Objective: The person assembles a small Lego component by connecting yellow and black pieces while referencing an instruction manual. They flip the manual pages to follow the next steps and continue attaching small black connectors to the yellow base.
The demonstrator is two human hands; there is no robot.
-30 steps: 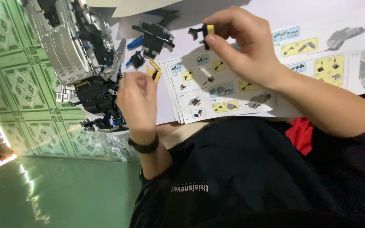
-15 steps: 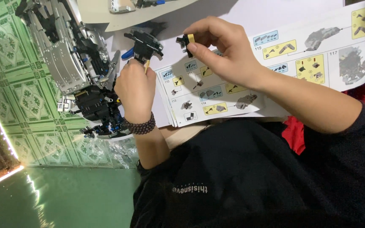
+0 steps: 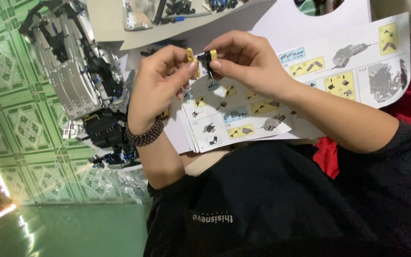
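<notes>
Small black building-brick connector with a yellow end (image 3: 208, 58) pinched at the fingertips of the right hand (image 3: 248, 62), thumb and forefinger pressed together on it. Just beside that grip, almost touching, a tan-yellow pin piece (image 3: 191, 57) pinched between thumb and forefinger of the left hand (image 3: 155, 85). Both pieces raised above the surface, between the two grips, at the top centre of the head view. Whether the two pieces actually meet: cannot tell.

Beaded dark bracelet (image 3: 144, 136) round the left wrist, below the left grip. Black sleeve (image 3: 405, 157) on the right forearm, running off to the lower right.

Directly beneath and behind both grips, an open instruction booklet (image 3: 338, 71) lying flat, with step pictures in yellow and blue boxes and grey part drawings. To the outer side of the left grip, a large part-built model in silver-grey and black bricks (image 3: 79, 81), resting on a green patterned floor mat (image 3: 10, 109). Beyond the grips, at the upper edge, a tray of loose dark parts (image 3: 177, 9) on a pale board. Below the right forearm, a patch of red cloth (image 3: 329, 157). Nearest the camera, a black shirt (image 3: 272, 209) filling the lower part of the view.
</notes>
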